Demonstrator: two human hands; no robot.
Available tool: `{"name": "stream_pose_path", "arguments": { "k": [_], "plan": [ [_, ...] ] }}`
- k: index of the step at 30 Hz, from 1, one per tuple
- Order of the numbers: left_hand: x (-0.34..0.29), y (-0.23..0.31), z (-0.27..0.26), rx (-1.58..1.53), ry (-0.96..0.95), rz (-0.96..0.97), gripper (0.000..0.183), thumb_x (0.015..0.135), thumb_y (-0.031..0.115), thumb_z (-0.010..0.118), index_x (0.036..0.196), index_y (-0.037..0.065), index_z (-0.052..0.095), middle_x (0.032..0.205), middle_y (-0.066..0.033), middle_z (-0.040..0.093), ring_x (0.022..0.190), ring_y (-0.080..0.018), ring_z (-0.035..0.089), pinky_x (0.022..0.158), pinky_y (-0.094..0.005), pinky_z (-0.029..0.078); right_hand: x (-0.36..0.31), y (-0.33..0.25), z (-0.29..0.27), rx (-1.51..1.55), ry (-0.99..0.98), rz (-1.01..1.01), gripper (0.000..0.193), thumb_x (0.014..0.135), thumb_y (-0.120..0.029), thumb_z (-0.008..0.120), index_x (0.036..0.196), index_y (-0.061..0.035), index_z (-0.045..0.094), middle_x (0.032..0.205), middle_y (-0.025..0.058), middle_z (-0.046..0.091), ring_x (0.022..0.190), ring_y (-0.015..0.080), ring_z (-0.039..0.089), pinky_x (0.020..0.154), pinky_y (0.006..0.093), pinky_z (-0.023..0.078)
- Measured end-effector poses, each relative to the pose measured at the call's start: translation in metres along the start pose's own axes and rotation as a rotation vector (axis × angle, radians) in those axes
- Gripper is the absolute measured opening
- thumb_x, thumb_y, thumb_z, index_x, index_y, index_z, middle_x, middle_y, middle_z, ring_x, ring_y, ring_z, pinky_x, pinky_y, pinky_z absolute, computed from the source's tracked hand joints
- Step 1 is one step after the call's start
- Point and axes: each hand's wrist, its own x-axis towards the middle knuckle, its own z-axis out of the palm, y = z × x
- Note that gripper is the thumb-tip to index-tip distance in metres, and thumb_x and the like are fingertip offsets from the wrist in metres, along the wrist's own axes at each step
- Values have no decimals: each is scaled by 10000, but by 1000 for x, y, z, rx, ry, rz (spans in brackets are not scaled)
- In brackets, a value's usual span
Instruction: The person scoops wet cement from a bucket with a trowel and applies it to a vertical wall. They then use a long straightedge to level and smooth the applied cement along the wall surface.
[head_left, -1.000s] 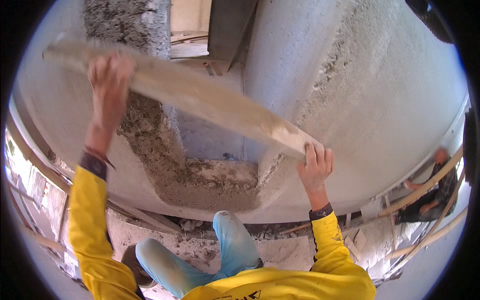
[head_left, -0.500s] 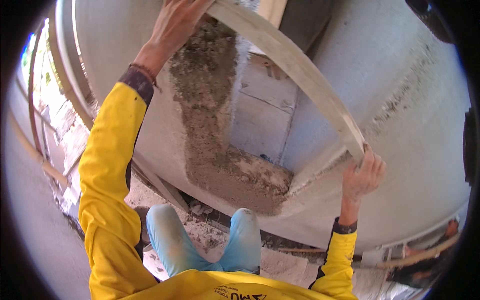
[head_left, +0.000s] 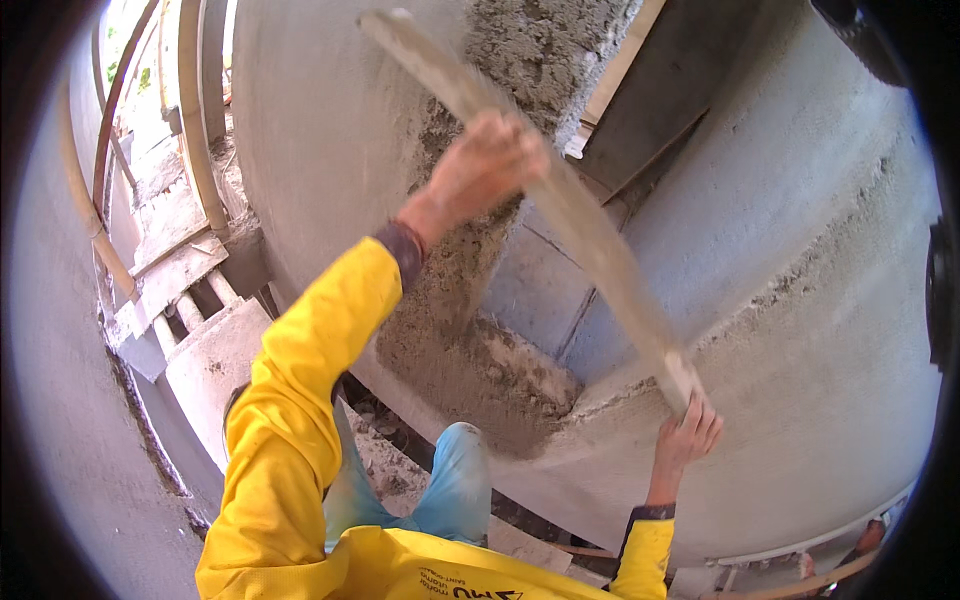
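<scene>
A long, flat wooden straightedge board slants across the opening in the wall, from upper left to lower right. My left hand is closed round it above the middle, slightly blurred by motion. At the lower right end, my right hand grips the board's tip. Behind the board, rough wet mortar coats the left side and bottom of the opening. Whether the board touches the mortar at its upper part I cannot tell.
The smooth grey wall surrounds the opening, with a crumbly mortar ridge at right. Bamboo poles and planks stand at left. Rubble lies by my knees. A dark panel shows through the opening.
The board's right end has come down and nearer. My left hand has shifted right and down, now further along the board, whose upper end sticks out beyond it. My view has turned somewhat.
</scene>
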Motion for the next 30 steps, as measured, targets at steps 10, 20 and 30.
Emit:
{"name": "stream_pose_path", "arguments": {
  "k": [10,20,30],
  "plan": [
    [-33,16,11,-71,129,6,449,779,146,714,1198,227,575,1276,-13,509,1306,-233,428,1112,-465,340,-10,-2,-12,53,-84,-46,388,854,-126,625,1240,-83,626,1079,128,617,850,346,552,739,479,449],
    [-34,5,3,-2,22,-55,407,817,111,663,1199,233,595,1327,-9,544,1334,-264,426,1176,-470,294,-6,-23,-2,46,-94,7,458,809,-95,657,1264,-113,609,1010,96,592,852,331,555,745,482,442],
    [-125,58,31,-177,37,-160,553,734,173,767,1238,259,556,1299,0,494,1310,-250,400,1127,-500,323,-44,-13,0,22,-109,-167,447,848,-64,638,1289,-119,586,1015,102,587,837,321,554,717,455,443]
  ]
}}
